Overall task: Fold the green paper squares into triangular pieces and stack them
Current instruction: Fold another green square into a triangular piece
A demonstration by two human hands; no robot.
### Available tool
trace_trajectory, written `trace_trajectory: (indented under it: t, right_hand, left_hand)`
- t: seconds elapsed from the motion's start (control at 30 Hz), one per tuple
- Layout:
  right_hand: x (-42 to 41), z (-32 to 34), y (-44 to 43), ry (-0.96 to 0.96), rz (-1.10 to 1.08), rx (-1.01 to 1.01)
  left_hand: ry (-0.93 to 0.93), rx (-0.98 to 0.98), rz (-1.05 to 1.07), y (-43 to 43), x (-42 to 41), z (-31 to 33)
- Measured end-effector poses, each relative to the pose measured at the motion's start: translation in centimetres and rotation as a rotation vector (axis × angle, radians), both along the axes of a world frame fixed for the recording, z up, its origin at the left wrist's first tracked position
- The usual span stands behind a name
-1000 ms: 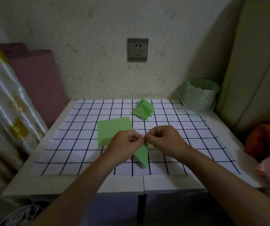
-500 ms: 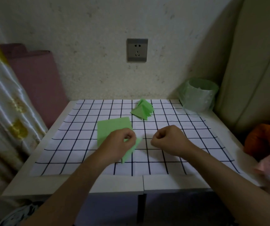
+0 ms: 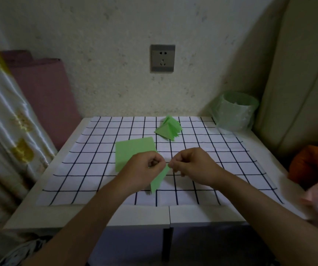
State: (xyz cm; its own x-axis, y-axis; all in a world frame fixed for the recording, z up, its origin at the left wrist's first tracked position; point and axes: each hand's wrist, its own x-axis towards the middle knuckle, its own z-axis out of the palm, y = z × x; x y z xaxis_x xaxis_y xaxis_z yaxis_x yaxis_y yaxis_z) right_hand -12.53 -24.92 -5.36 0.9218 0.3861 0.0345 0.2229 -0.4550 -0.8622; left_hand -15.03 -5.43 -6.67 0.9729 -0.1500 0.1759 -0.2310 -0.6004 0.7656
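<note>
A folded green paper piece (image 3: 159,179) hangs just above the checked mat (image 3: 212,169) in the middle. My left hand (image 3: 144,169) pinches its upper part with curled fingers. My right hand (image 3: 190,166) pinches its top tip from the right. A stack of flat green paper squares (image 3: 133,150) lies on the mat behind my left hand, partly hidden by it. A pile of folded green triangles (image 3: 168,129) sits further back near the wall.
The mat covers a small white table (image 3: 135,217) against a wall. A green-lined bin (image 3: 235,112) stands at the back right corner. A curtain (image 3: 4,121) hangs on the left; orange and pink cloth (image 3: 311,166) lies on the right.
Half a second ago my right hand was a bare fist apart from the paper held by my left hand. It has moved left and taken the paper's tip again.
</note>
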Motion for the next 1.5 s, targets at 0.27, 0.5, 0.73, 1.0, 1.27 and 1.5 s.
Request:
trace_trajectory:
  t: [0.27, 0.5, 0.73, 1.0, 1.27, 1.5]
  right_hand:
    - [-0.2, -0.4, 0.2, -0.064, 0.014, -0.050]
    - [-0.1, -0.2, -0.5, -0.020, -0.041, -0.049]
    - [0.7, 0.9, -2.8, 0.017, -0.236, -0.020]
    - [0.3, 0.4, -0.7, 0.081, -0.163, 0.075]
    - [0.4, 0.8, -0.2, 0.019, -0.121, 0.071]
    - [0.7, 0.8, -0.6, -0.011, -0.081, -0.037]
  left_hand:
    - [-0.042, 0.005, 0.039, -0.4, 0.1, 0.2]
    - [0.072, 0.004, 0.048, 0.9, 0.3, 0.5]
    - [0.174, 0.143, 0.077, 5.3, 0.1, 0.7]
    - [0.227, -0.268, 0.058, 1.1, -1.0, 0.1]
    - [0.328, -0.336, 0.051, -0.1, -0.2, 1.1]
    - [0.175, -0.310, 0.076, -0.2, -0.1, 0.8]
